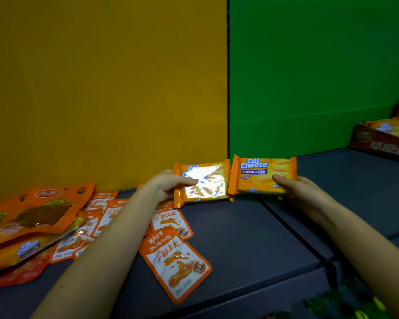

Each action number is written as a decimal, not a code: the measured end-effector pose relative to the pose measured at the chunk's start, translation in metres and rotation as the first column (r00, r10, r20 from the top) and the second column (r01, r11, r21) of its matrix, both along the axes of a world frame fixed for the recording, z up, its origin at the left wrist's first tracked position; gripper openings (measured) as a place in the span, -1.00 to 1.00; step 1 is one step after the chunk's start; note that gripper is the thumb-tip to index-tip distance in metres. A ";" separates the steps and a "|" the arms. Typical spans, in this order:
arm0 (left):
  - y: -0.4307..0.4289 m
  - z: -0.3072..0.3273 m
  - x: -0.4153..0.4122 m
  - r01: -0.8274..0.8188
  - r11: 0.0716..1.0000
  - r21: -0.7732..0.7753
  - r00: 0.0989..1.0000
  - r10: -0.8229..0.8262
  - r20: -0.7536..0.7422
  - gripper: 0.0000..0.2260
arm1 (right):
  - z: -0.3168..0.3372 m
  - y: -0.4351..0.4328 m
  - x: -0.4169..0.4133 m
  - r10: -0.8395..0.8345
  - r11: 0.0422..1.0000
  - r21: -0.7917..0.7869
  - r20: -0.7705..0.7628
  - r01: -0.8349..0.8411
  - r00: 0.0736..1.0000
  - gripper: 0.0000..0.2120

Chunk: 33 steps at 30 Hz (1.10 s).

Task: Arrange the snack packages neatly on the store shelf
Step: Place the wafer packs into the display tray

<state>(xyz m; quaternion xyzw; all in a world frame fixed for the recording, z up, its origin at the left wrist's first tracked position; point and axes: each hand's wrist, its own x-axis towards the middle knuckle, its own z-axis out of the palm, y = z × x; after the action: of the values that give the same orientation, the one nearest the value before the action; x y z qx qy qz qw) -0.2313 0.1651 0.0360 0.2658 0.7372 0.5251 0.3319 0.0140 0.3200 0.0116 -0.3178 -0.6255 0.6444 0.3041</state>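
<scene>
A person's two bare forearms reach forward over a dark grey store shelf (240,238). The left hand (168,185) grips one orange wafer packet, the left packet (203,183), thumb across its front and fingers hidden behind. The right hand (295,189) holds a matching one, the right packet (260,174), in the same way. Both packets stand upright at the back of the shelf, side by side with their inner edges touching or nearly so, just where the yellow back panel (101,88) meets the green back panel (320,77). They seem held this way to line them up, faces outward, as the start of a tidy row. The right packet reads "Cal Cheese, Cheese Wafer" in white and purple on orange. The left packet's glossy front is washed out by glare, which suggests slick foil that could slip. To the left a loose pile of orange packages (32,219) lies flat and overlapping, with small orange-and-white sachets (175,263) scattered nearer the middle, all yet to be sorted. A cardboard box (382,139) holding more orange packets sits at far right.
</scene>
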 end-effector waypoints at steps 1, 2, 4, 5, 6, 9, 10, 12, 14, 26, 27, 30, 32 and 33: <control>-0.001 0.003 0.004 -0.003 1.000 0.027 1.000 0.003 0.007 -0.77 | 0.000 0.000 0.007 0.000 1.000 -0.004 0.000 0.000 1.000 -0.82; -0.002 0.007 0.010 -0.010 0.998 0.055 1.000 0.010 0.008 -0.87 | 0.001 0.000 0.015 0.002 1.000 -0.008 0.000 -0.002 1.000 -0.84; -0.002 0.017 0.022 -0.015 0.993 0.115 1.000 0.014 0.009 -0.89 | 0.002 0.003 0.034 -0.008 1.000 -0.016 -0.017 0.008 1.000 -0.86; -0.001 0.023 0.029 -0.008 0.990 0.140 1.000 0.007 0.010 -0.89 | 0.003 0.007 0.045 -0.018 1.000 -0.016 -0.027 0.017 0.999 -0.85; 0.000 0.029 0.037 -0.001 0.986 0.164 1.000 -0.001 0.014 -0.90 | 0.004 0.012 0.056 -0.029 1.000 -0.012 -0.032 0.029 0.999 -0.83; 0.013 0.042 0.066 0.031 0.981 0.192 1.000 -0.029 -0.011 -0.92 | 0.009 0.028 0.089 -0.068 0.998 -0.011 -0.038 0.068 0.997 -0.77; 0.020 0.045 0.076 0.042 0.981 0.190 0.999 -0.035 -0.039 -0.91 | 0.010 0.035 0.101 -0.079 0.997 -0.015 -0.042 0.079 0.996 -0.77; 0.039 0.049 0.098 0.069 0.978 0.195 0.996 -0.056 -0.073 -0.90 | 0.013 0.048 0.126 -0.094 0.995 -0.020 -0.048 0.093 0.994 -0.76; 0.061 0.054 0.128 0.093 0.973 0.210 0.994 -0.077 -0.081 -0.90 | 0.014 0.064 0.156 -0.097 0.995 -0.018 -0.055 0.097 0.994 -0.78; 0.208 0.029 0.316 0.131 0.926 0.354 0.986 -0.158 0.049 -0.88 | 0.031 0.161 0.356 -0.156 0.984 -0.078 0.016 0.157 0.988 -0.88; 0.219 0.027 0.328 0.133 0.925 0.357 0.984 -0.165 0.061 -0.89 | 0.033 0.167 0.370 -0.164 0.982 -0.091 0.018 0.165 0.986 -0.88; 0.253 0.025 0.359 0.148 0.926 0.347 0.978 -0.190 0.089 -0.90 | 0.034 0.190 0.404 -0.217 0.971 -0.091 0.049 0.221 0.975 -0.88; 0.276 0.026 0.374 0.156 0.927 0.341 0.976 -0.198 0.092 -0.90 | 0.034 0.205 0.420 -0.262 0.962 -0.066 0.059 0.265 0.963 -0.89; 0.288 0.026 0.381 0.161 0.927 0.339 0.975 -0.203 0.091 -0.91 | 0.035 0.211 0.426 -0.284 0.957 -0.052 0.059 0.287 0.957 -0.90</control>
<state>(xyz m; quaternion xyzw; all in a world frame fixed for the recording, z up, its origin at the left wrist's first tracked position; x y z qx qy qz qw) 0.1498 0.4527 0.0623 0.3516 0.5890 0.6233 0.3755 0.4399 0.5315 0.0468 -0.4299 -0.5610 0.6041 0.3681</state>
